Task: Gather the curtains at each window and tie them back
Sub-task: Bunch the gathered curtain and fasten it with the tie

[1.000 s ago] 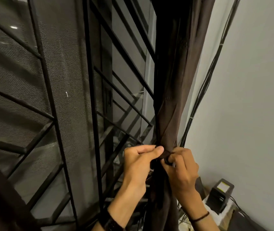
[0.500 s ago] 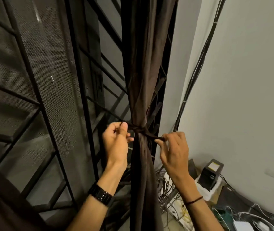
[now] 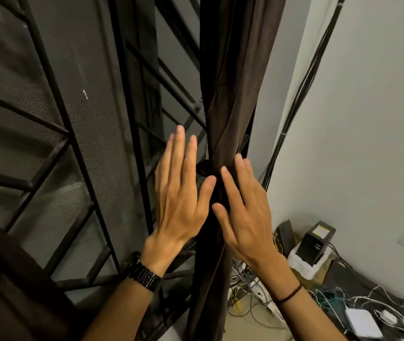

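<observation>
A dark brown curtain (image 3: 230, 94) hangs bunched into a narrow column at the window's right side. A dark tie-back (image 3: 203, 167) cinches it at mid height, with a knot showing on the left. My left hand (image 3: 179, 195) is flat with straight fingers just left of the bunch, its thumb near the fabric. My right hand (image 3: 242, 207) is spread in front of the bunch below the tie, fingertips near or on the cloth. Neither hand holds anything.
Black window bars (image 3: 127, 119) and mesh screen (image 3: 24, 107) fill the left. A white wall (image 3: 355, 119) with black cables (image 3: 301, 99) running down it stands to the right. On the floor at the lower right lie tangled wires (image 3: 331, 296), a small black device (image 3: 315, 242) and a white box (image 3: 363, 322).
Both hands pinched and pulled the tie's ends apart half a second ago. They have let go and now are flat with straight fingers near the tied bunch.
</observation>
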`<state>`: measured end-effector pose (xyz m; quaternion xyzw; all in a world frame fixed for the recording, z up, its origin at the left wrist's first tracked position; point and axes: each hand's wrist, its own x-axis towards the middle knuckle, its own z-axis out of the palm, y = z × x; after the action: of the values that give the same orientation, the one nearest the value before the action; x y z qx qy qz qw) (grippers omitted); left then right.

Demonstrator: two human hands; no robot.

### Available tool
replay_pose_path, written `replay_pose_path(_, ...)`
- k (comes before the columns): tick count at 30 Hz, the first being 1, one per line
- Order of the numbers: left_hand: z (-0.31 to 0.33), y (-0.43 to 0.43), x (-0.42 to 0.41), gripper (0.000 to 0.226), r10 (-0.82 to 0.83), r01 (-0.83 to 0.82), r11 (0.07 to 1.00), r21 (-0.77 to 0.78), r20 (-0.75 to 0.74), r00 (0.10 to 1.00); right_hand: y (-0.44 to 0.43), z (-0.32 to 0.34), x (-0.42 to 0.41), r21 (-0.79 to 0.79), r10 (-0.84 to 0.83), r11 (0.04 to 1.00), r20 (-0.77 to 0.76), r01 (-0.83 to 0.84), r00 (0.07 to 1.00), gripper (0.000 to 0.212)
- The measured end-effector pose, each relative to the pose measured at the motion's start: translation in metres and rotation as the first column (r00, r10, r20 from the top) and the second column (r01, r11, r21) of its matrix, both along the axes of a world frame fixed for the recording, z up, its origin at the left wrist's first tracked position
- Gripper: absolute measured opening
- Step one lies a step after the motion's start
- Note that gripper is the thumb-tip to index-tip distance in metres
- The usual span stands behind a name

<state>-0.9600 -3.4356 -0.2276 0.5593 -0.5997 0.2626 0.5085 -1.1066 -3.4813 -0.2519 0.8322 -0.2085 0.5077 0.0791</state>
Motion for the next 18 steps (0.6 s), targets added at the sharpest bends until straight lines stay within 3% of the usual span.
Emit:
replay_pose_path(5,-0.021,0.006,0.003,0.065,0.05,-0.056,0.993,0.104,0.062,0.997,0.006,-0.022,0.01,-0.005,-0.079,0.997,0.027,0.079,0.997,0.06)
replay_pose_path(9,-0.042,0.019,0.009,0.061,0.067,-0.068,0.99,0.127,0.014,0.998,0.021,-0.042,0.017,-0.095,0.077,0.992,-0.059,-0.082,0.995,0.059)
replay_pose_path(14,-0.094,0.047,0.018,0.058,0.204,-0.194,0.959,0.208,-0.025,0.979,0.03,-0.074,0.028,0.035,0.205,0.979,-0.213,-0.202,0.955,0.061)
replay_pose_path(18,-0.13,0.076,0.021,0.061,0.412,-0.398,0.869,0.294,0.018,0.911,0.031,-0.094,0.041,0.107,0.29,0.957,-0.305,-0.27,0.907,0.064)
